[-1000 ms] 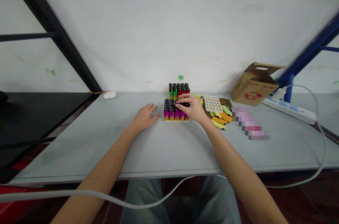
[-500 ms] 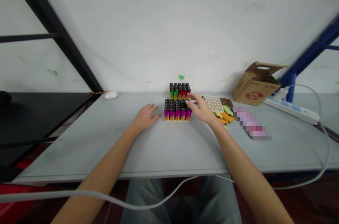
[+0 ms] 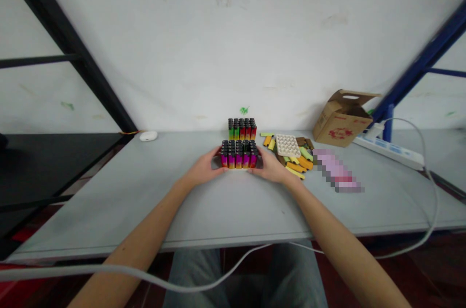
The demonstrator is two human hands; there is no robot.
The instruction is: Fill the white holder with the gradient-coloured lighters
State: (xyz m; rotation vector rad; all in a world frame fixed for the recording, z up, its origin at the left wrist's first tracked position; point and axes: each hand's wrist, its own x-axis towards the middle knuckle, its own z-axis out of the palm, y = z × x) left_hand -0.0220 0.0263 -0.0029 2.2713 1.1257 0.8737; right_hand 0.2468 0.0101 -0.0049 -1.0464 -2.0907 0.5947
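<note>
Now both hands clasp the front block of upright lighters [image 3: 238,157] from either side: the left hand [image 3: 204,168], flat on the table [image 3: 109,211] earlier, and the right hand [image 3: 267,167], no longer on top. A second block of lighters [image 3: 241,129] stands just behind.

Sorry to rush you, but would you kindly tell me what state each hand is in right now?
Left hand: closed around the left side of the block of upright disposable lighters, holding it.
Right hand: closed around its right side, holding it.

Two blocks of lighters [image 3: 238,155] are standing one behind the other on the table [image 3: 255,216]. Loose lighter casings [image 3: 296,165] are lying to their right.
</note>
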